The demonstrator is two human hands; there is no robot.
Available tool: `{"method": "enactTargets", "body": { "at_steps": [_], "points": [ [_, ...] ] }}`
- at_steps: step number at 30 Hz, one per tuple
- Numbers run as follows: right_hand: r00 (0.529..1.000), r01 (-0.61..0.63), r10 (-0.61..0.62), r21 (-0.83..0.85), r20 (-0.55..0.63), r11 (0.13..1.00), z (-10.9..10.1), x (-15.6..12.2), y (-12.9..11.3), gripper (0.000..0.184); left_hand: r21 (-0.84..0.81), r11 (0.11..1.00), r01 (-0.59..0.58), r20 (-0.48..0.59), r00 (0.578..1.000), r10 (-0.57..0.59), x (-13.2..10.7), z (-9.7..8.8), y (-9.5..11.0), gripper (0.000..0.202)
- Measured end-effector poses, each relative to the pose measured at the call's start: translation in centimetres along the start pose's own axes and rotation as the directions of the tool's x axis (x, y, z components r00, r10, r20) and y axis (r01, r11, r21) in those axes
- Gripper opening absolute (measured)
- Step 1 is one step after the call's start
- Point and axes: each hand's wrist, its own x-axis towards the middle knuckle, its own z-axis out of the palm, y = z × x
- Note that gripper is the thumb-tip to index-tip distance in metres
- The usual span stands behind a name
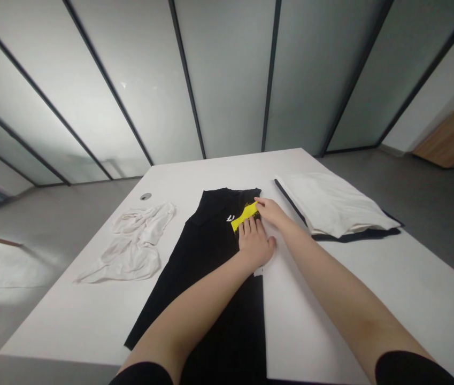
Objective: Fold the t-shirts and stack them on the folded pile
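A black T-shirt (pixel 210 251) with a yellow print and a small white mark lies lengthwise on the table, its collar end away from me. Its right side runs in a nearly straight edge. My left hand (pixel 255 247) rests flat on the shirt just below the yellow print, fingers spread and thumb out to the right. Slightly farther away, my right hand (pixel 270 210) pinches the shirt's right edge at the end of the print. A bit of white (pixel 258 271) shows by that edge under my left hand.
The white table (pixel 302 321) carries a crumpled white garment (pixel 134 248) on the left and a flat stack of white and dark folded clothes (pixel 331 206) on the right. A round grommet (pixel 145 197) sits near the left edge. Frosted glass panels (pixel 227 80) stand behind.
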Motion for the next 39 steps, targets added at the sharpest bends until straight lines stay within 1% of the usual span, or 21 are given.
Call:
{"method": "enactTargets", "body": {
  "at_steps": [5, 8, 10, 12, 14, 15, 16, 18, 19, 20, 21, 22, 24, 27, 29, 31, 33, 35, 39],
  "points": [
    [0.999, 0.019, -0.017, 0.079, -0.029, 0.997, 0.3, 0.2, 0.4, 0.052, -0.023, 0.999, 0.036, -0.023, 0.999, -0.037, 1.7, 0.6, 0.2, 0.082],
    [1.000, -0.001, 0.000, 0.113, 0.005, 0.994, 0.4, 0.4, 0.6, 0.049, -0.025, 0.999, 0.027, -0.021, 0.999, -0.028, 1.9, 0.2, -0.1, 0.080],
    [0.999, -0.009, 0.005, 0.115, 0.035, 0.993, 0.2, 0.5, 0.6, 0.044, -0.022, 1.000, -0.016, -0.006, 1.000, 0.016, 1.6, -0.4, -0.6, 0.076],
    [0.997, -0.002, -0.006, 0.115, 0.074, 0.993, -0.1, 0.4, 0.5, 0.037, -0.018, 0.998, -0.067, 0.000, 0.998, 0.067, 0.8, -0.9, -1.3, 0.071],
    [0.986, -0.037, 0.018, 0.111, 0.168, 0.993, -0.8, 0.0, 0.3, 0.030, -0.005, 0.996, -0.093, -0.012, 0.996, 0.093, -0.6, -1.2, -1.9, 0.068],
    [0.969, -0.074, 0.046, 0.107, 0.241, 0.992, -1.1, -0.2, 0.2, 0.029, 0.007, 0.995, -0.095, -0.021, 0.995, 0.095, -1.5, -1.2, -2.2, 0.069],
    [0.943, -0.116, 0.078, 0.100, 0.323, 0.988, -1.5, -0.4, 0.2, 0.029, 0.022, 0.994, -0.105, -0.027, 0.994, 0.105, -2.6, -1.1, -2.4, 0.071],
    [0.876, -0.186, 0.123, 0.090, 0.467, 0.978, -2.2, -0.9, 0.0, 0.032, 0.046, 0.990, -0.132, -0.014, 0.991, 0.133, -4.8, -0.9, -2.7, 0.078],
    [0.845, -0.202, 0.128, 0.087, 0.519, 0.976, -2.5, -1.1, -0.1, 0.034, 0.051, 0.989, -0.141, -0.006, 0.990, 0.141, -5.9, -0.7, -2.8, 0.080],
    [0.822, -0.209, 0.129, 0.083, 0.555, 0.974, -2.6, -1.2, -0.1, 0.035, 0.052, 0.988, -0.146, -0.001, 0.989, 0.146, -6.9, -0.6, -2.9, 0.081],
    [0.809, -0.215, 0.133, 0.077, 0.572, 0.973, -2.6, -1.3, -0.2, 0.034, 0.051, 0.988, -0.148, 0.001, 0.989, 0.148, -7.8, -0.5, -3.0, 0.083],
    [0.806, -0.223, 0.142, 0.073, 0.574, 0.972, -2.4, -1.3, -0.2, 0.032, 0.047, 0.988, -0.149, 0.001, 0.989, 0.149, -8.4, -0.5, -3.0, 0.083],
    [0.833, -0.238, 0.168, 0.067, 0.527, 0.969, -1.8, -1.1, -0.3, 0.025, 0.038, 0.988, -0.148, 0.003, 0.989, 0.148, -9.1, -0.6, -3.1, 0.084],
    [0.911, -0.217, 0.181, 0.056, 0.372, 0.975, -0.5, -0.8, -0.3, 0.016, 0.030, 0.991, -0.134, 0.015, 0.991, 0.133, -8.7, -0.7, -3.0, 0.085],
    [0.953, -0.172, 0.157, 0.037, 0.260, 0.984, 0.2, -0.6, -0.3, 0.017, 0.028, 0.993, -0.112, 0.025, 0.993, 0.111, -7.8, -0.7, -2.8, 0.086],
    [0.979, -0.125, 0.120, 0.021, 0.163, 0.992, 0.6, -0.5, -0.4, 0.023, 0.025, 0.996, -0.087, 0.034, 0.996, 0.086, -6.8, -0.7, -2.5, 0.086],
    [0.992, -0.087, 0.086, 0.017, 0.095, 0.996, 0.7, -0.4, -0.5, 0.032, 0.023, 0.998, -0.065, 0.037, 0.997, 0.064, -5.7, -0.6, -2.1, 0.087],
    [0.998, -0.046, 0.045, 0.021, 0.053, 0.999, 0.7, -0.3, -0.6, 0.040, 0.026, 0.999, -0.042, 0.030, 0.999, 0.042, -4.7, -0.5, -1.7, 0.087],
    [0.998, 0.062, -0.064, 0.073, 0.025, 0.995, 0.4, -0.4, -0.7, 0.049, 0.029, 1.000, 0.003, 0.025, 1.000, -0.003, -2.9, -0.5, -0.7, 0.087]
  ]
}}
